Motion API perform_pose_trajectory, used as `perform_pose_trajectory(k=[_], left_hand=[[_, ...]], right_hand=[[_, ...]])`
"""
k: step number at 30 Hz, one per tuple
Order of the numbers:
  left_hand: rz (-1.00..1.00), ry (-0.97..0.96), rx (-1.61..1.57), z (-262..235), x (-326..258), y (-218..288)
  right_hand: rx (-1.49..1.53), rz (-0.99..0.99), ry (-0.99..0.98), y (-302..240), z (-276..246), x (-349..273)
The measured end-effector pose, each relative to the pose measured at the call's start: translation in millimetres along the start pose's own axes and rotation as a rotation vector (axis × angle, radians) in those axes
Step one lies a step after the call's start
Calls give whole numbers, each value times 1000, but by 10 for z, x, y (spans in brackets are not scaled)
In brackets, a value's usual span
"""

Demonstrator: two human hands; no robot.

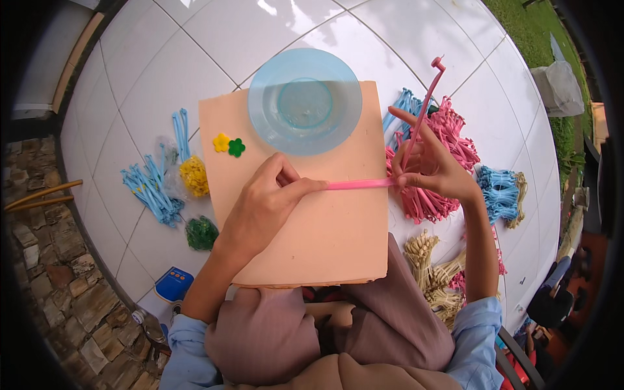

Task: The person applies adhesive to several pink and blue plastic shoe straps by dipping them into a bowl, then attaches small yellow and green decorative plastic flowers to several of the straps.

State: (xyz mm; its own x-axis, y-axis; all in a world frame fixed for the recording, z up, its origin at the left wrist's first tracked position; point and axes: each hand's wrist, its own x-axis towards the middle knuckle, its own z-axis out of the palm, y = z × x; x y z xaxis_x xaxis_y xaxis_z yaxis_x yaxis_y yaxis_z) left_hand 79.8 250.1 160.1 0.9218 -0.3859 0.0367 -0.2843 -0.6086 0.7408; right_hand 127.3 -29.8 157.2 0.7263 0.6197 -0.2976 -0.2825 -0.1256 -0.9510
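A pink plastic strap [359, 184] is stretched level over a peach-coloured board [312, 240] that rests across my lap. My left hand [263, 198] pinches its left end between thumb and forefinger. Beyond the board's right edge, my right hand [432, 166] grips the strap between thumb and fingers, with the forefinger stretched out. From there the strap's other part rises to a small knobbed end. A translucent blue bowl [263, 107] stands at the board's far side. Left of the bowl lie a yellow flower piece [221, 142] and a green flower piece [236, 147].
A heap of pink straps [448, 130] lies right of the board, near blue bundles [499, 195] and cream bundles [422, 250]. At left are blue straps [153, 195], a bag of yellow pieces [194, 177] and a green bag [201, 233] on white tiles [143, 71].
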Motion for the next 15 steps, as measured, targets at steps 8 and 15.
perform_pose_trajectory(k=[8, 15], left_hand=[[8, -48, 6, -3, 5, 14], [102, -62, 50, 2, 32, -25]], right_hand=[[19, 14, 60, 94, 52, -43], [-30, -51, 97, 123, 93, -23]])
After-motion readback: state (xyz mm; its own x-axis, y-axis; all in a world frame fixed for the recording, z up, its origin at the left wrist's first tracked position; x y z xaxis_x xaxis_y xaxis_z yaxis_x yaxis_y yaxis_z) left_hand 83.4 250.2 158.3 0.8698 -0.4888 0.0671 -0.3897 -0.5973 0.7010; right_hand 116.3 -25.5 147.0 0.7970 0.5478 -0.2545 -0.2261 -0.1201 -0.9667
